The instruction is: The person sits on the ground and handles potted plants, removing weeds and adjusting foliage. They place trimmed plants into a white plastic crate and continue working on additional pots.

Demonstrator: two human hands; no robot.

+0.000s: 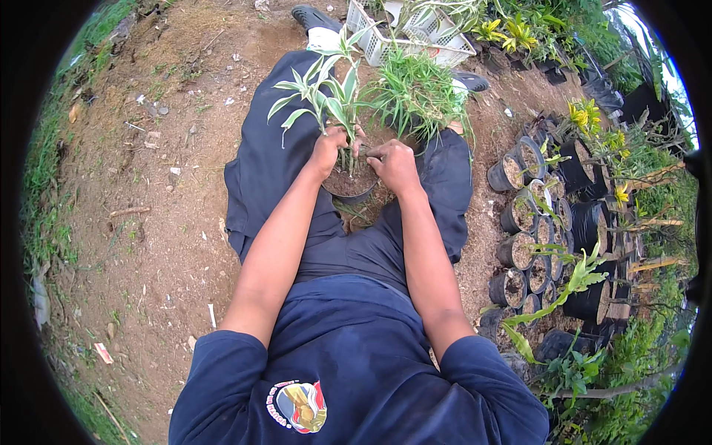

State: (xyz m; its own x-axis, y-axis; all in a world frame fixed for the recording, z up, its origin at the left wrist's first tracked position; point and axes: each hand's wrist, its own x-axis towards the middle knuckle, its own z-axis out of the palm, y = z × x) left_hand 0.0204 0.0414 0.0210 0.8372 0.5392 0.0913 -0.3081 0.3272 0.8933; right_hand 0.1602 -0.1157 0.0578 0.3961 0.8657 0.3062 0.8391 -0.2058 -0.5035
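Observation:
Between my legs stands a dark round pot (351, 197) filled with brown soil. Upright stems rise from it, topped by the long green-and-white striped leaves of a potted plant (342, 101). My left hand (331, 149) is closed round the stems, just above the soil. On the pot's right side my right hand (397, 166) has its fingers curled in over the soil by the stems; what they pinch, if anything, is hidden. A bushy grass-like plant (417, 90) in a dark pot stands just beyond my right hand.
A white plastic crate (412, 44) holding plants lies past my feet. To the right, several small black pots (517, 250) of soil stand in rows, with black plant bags (593, 226) and foliage behind. Bare brown ground (148, 245) with twigs and litter stretches to the left.

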